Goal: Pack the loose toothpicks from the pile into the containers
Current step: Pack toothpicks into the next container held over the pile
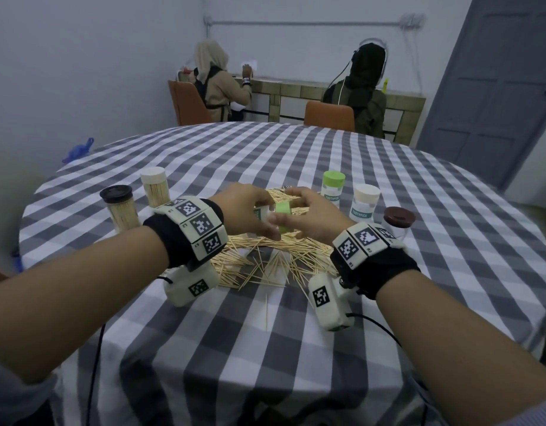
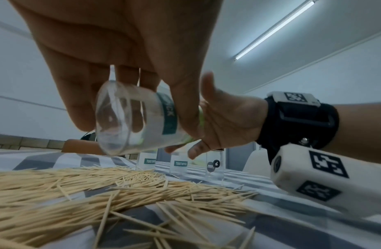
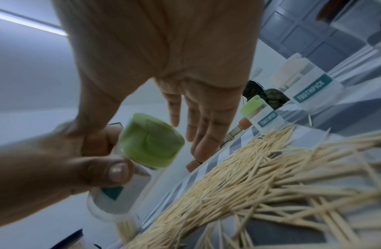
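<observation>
Left hand [image 2: 125, 55] | clear container [image 2: 134, 121], tilted | green cap [image 3: 151, 141] | empty

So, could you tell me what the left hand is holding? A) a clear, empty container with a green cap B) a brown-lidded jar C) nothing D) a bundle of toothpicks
A: the left hand grips a clear, empty container with its green cap on.

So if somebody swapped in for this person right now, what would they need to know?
Left hand grips an empty clear container, tilted over the toothpick pile.
Right hand is open around its green lid; whether it touches is unclear. Lid still on.
Done: two full containers stand at the left.
Left: three empty containers at the right, plus this one; most toothpicks remain on the table.
</observation>
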